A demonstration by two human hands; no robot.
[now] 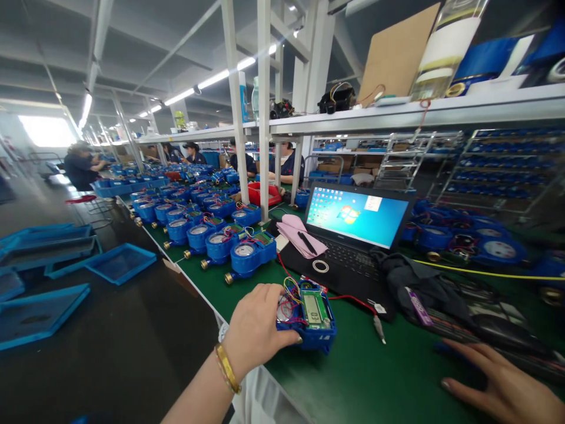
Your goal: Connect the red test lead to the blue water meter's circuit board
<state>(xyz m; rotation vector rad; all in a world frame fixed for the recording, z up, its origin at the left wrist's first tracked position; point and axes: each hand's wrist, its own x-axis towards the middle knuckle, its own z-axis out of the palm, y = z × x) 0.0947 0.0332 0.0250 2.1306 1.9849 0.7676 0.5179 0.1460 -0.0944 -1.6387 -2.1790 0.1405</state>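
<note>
Indeed, blue meter sits between left fingers; right hand apart.

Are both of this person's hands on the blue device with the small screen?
No, only the left hand grips the blue device, while the right hand is apart from it, towards the picture's right edge.

The meter display reads "E0"; the laptop shows Windows' logo.

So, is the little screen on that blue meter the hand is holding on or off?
On: dark characters show on the LCD screen of the blue meter that the left hand holds.
</note>
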